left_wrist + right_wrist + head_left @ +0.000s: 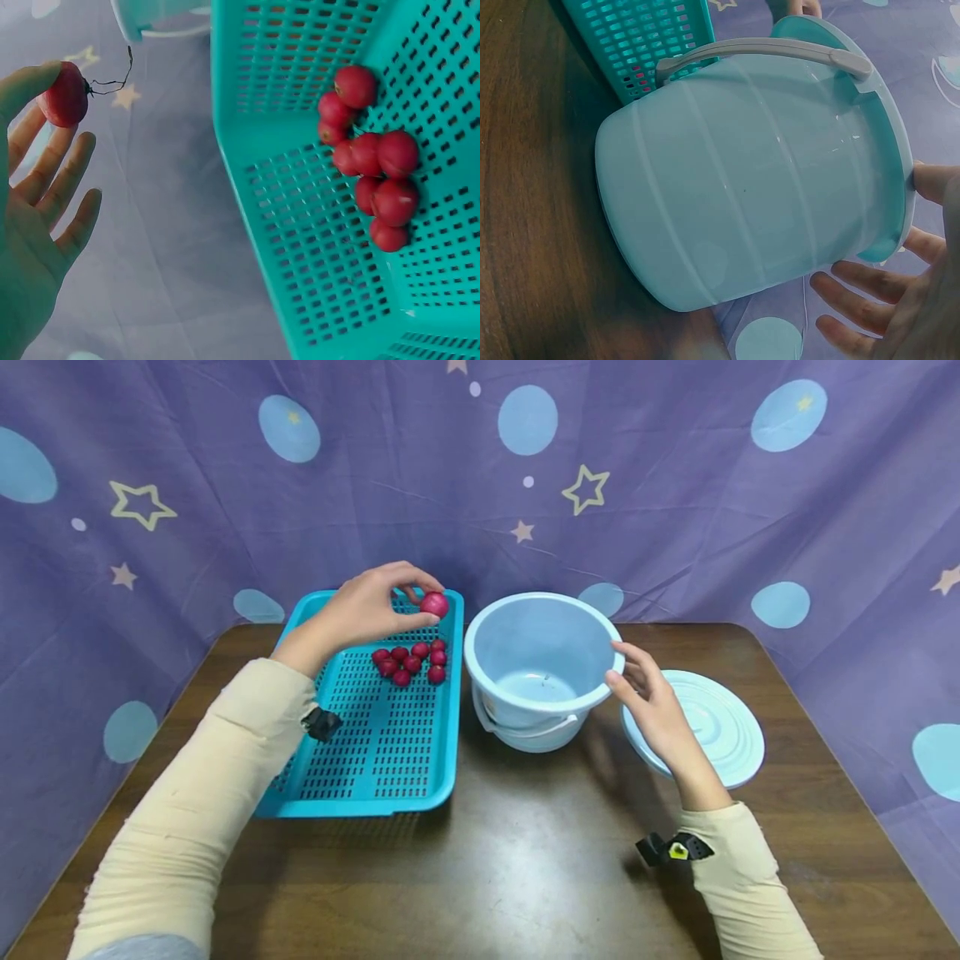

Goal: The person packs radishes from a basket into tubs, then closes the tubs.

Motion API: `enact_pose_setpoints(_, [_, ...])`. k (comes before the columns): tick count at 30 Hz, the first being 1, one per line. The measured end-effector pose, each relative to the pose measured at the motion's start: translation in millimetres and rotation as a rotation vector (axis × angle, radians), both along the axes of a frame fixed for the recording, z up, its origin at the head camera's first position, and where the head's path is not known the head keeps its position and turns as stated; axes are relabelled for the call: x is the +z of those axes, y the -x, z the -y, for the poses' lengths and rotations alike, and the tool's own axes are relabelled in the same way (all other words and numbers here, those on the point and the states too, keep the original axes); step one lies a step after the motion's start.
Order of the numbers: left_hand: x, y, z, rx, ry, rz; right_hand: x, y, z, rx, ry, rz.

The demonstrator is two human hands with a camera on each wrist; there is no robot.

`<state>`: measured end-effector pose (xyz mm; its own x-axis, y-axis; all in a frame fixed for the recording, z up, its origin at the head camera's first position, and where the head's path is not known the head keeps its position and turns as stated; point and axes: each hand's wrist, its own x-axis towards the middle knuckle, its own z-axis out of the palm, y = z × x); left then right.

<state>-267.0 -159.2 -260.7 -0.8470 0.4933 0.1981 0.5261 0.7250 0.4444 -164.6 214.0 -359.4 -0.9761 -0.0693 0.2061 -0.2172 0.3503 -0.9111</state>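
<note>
A round red radish is pinched between the thumb and fingers of my left hand, above the far end of a turquoise slotted basket. Thin dark strands trail from the held radish in the left wrist view. Several more radishes lie grouped on the basket's floor. My right hand grips the right rim of a light blue bucket with thumb and index finger. Its other fingers spread beside the bucket's wall. A few tiny dark specks show on the bucket's floor.
A pale blue round lid lies on the brown wooden table, right of the bucket and partly behind my right hand. The bucket's handle hangs down in front. A purple patterned cloth hangs behind the table.
</note>
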Motion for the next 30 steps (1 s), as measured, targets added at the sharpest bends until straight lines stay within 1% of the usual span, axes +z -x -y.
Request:
enact_pose_setpoints(6, [8.6,-10.9,-17.8,-0.024,0.082,-0.048,0.3,0.1,0.6,0.004,0.003,-0.004])
enact_pose_setpoints(11, [14.9,-17.1,-33.0,-0.052,0.067,-0.071,0.5,0.3,0.6,0.004,0.001,-0.003])
enact_pose_setpoints(14, [16.7,-19.8,-41.9,-0.087,0.054,-0.063,1.2,0.1,0.6,0.006,-0.001,0.000])
enact_pose_setpoints(17, [15.4,-21.1,-51.3,-0.139,0.048,-0.047,1.7,0.0,0.6,0.007,-0.003,0.004])
enact_pose_setpoints(22, [10.1,-22.9,-67.9,-0.229,0.069,-0.034,1.4,0.6,0.6,0.010,0.005,0.006])
enact_pose_setpoints(27, [5.2,-25.4,-84.3,-0.285,0.116,0.005,0.8,1.3,0.0,0.012,0.016,0.009])
enact_pose_setpoints(30, [1.5,-25.8,-92.9,-0.314,0.128,0.023,0.8,1.6,-0.7,0.010,0.018,0.013])
